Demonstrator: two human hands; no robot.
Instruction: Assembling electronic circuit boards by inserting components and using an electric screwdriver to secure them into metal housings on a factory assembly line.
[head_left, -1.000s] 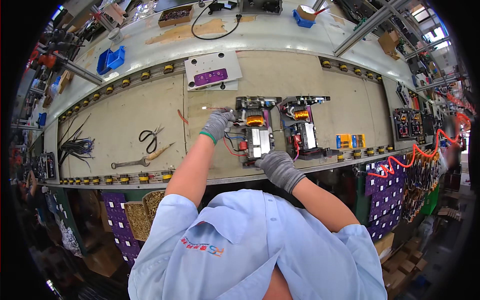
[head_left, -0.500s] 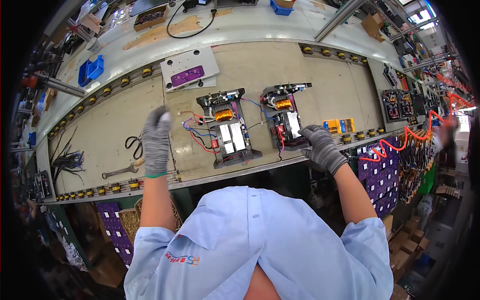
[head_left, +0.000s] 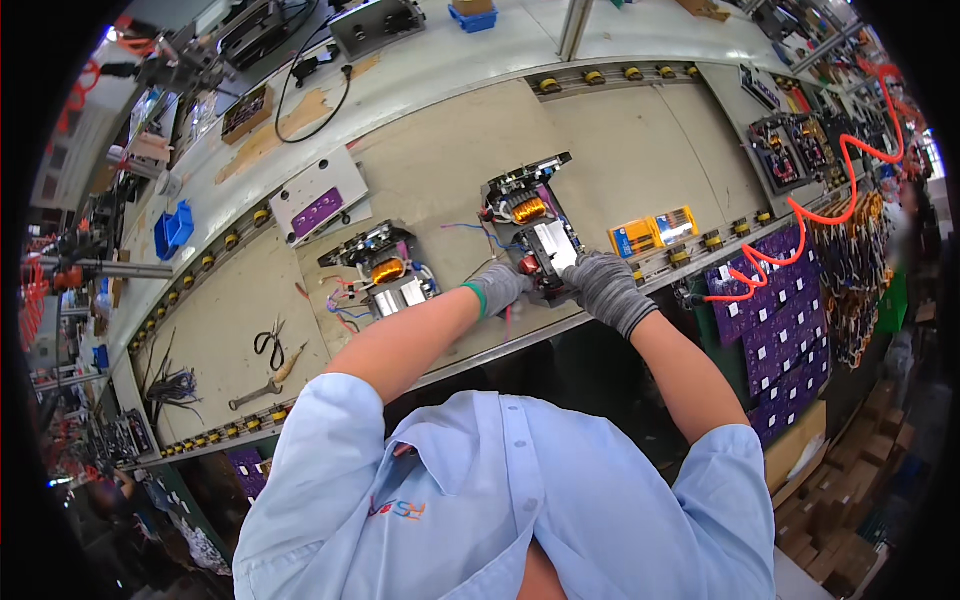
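- my beige bench point(head_left: 445, 165) runs left to right, yellow rollers point(head_left: 632, 73) along its edges
- pale counter point(head_left: 470, 60) beyond it, grey metal post point(head_left: 575, 30)
- bright light point(head_left: 934, 155) far right

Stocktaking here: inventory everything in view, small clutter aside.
Electronic units with coils: two, black, near centre
Rectangular panel: one, white and purple, upper left
Flat packs: two, orange, right of units
Metal scissors: one, black-handled, lower left
Metal wrench: one, grey, below scissors
Wooden-handled tool: one, tan, beside wrench
Thin cables: one bundle, black, left
Plastic bins: at least two, blue, left and top
Coiled hose: at least one, orange, right
Flat sheets: several, purple, below hose
Gloved left hand and right hand: two, grey, at right unit
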